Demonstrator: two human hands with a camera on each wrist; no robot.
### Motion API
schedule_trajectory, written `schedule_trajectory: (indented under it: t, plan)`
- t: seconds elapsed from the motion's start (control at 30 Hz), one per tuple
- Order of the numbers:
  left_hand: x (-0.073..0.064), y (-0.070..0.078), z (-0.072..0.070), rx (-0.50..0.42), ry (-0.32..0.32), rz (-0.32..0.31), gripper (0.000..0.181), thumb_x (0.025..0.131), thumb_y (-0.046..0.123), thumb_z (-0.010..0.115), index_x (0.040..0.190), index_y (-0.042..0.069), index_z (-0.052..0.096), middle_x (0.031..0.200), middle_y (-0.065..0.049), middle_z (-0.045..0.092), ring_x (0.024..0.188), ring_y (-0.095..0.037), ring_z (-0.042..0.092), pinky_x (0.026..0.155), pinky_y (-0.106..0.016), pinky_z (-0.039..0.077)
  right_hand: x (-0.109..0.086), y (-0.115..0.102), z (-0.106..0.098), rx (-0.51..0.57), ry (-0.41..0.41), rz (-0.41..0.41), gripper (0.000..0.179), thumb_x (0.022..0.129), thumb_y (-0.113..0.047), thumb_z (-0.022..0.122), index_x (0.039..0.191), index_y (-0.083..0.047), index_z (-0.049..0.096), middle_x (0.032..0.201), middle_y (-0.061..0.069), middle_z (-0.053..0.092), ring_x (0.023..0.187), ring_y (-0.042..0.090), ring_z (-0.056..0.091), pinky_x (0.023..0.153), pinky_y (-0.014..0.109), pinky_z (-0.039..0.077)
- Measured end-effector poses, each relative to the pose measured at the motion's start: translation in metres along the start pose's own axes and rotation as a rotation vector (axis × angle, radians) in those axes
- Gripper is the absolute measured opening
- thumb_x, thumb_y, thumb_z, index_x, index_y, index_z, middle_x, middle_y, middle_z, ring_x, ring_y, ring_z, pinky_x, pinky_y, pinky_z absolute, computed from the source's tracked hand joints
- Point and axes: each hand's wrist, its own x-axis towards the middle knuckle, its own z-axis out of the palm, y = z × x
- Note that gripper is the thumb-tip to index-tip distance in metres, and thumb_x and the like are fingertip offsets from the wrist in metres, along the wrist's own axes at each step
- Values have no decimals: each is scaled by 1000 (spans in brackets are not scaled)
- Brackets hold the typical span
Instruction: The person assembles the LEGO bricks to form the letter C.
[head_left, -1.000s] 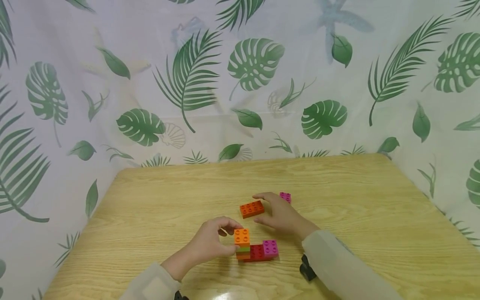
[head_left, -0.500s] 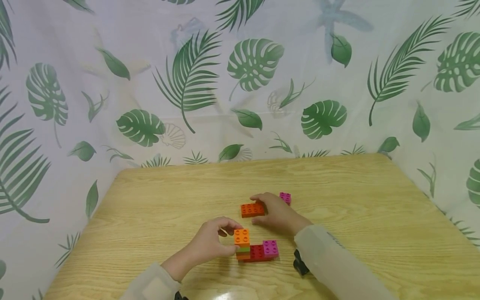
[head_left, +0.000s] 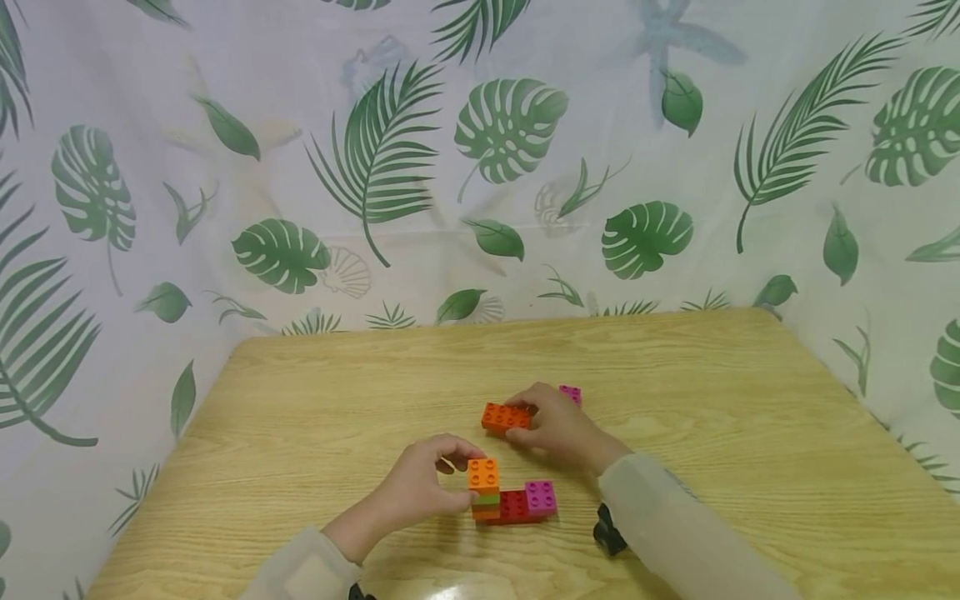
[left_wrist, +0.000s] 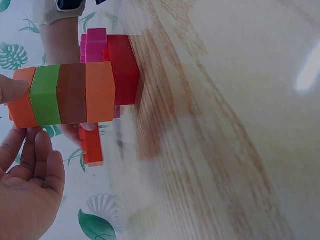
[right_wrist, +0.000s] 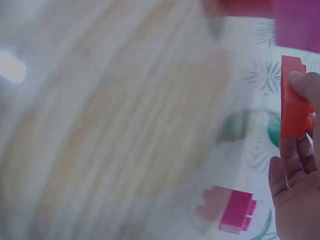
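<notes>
My left hand (head_left: 423,483) pinches the top orange brick of a short stack of toy building bricks (head_left: 483,475). In the left wrist view that stack (left_wrist: 72,95) runs orange, green, brown, orange, with my thumb on one end brick. The stack's foot joins a long red brick (head_left: 513,505), which carries a magenta brick (head_left: 541,497) at its right end. Farther back, my right hand (head_left: 562,429) grips a red-orange brick (head_left: 506,417) between thumb and fingers. It is tilted in the right wrist view, where the thumb presses the brick (right_wrist: 294,112); it looks slightly raised off the table.
A loose magenta brick (head_left: 572,393) lies just behind my right hand, partly hidden by it. The wooden table (head_left: 337,383) meets a leaf-patterned cloth (head_left: 420,275) at its back and sides. A dark device (head_left: 609,532) sits at my right wrist.
My right hand has closed around the red-orange brick, which has turned and tipped in its grasp. The left hand and the stack have stayed in place.
</notes>
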Motion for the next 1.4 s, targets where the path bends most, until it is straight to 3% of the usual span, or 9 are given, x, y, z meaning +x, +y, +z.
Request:
schedule_trajectory:
  t: [0.3, 0.53, 1.03, 1.4]
  plan:
    - [0, 0, 0, 2, -4, 10, 35, 78, 9, 77, 111, 6, 65, 108, -2, 63, 96, -28, 57, 84, -47, 48, -13, -13, -22, 7, 145, -238, 37, 77, -21, 80, 110, -9, 69, 94, -4, 60, 84, 12, 54, 74, 36, 50]
    - [0, -2, 0, 25, 0, 20, 34, 78, 9, 77, 110, 7, 65, 107, -1, 63, 93, -21, 56, 82, -36, 48, -27, -21, -35, 59, 189, -355, 35, 75, -17, 81, 107, -10, 70, 93, -6, 61, 80, 10, 54, 68, 35, 51]
    - [0, -2, -1, -3, -10, 21, 34, 79, 9, 76, 111, 7, 65, 107, -2, 63, 95, -26, 56, 84, -45, 48, -58, -26, -38, 144, 98, -436, 35, 74, -13, 81, 108, -14, 70, 93, -11, 61, 78, 7, 54, 68, 29, 49]
    - [-1, -3, -1, -3, -10, 13, 35, 79, 10, 76, 111, 7, 65, 108, 0, 63, 95, -25, 56, 85, -46, 47, -63, -34, -38, 167, -2, -437, 35, 76, -20, 81, 109, -17, 71, 92, -12, 58, 77, 10, 52, 66, 34, 49]
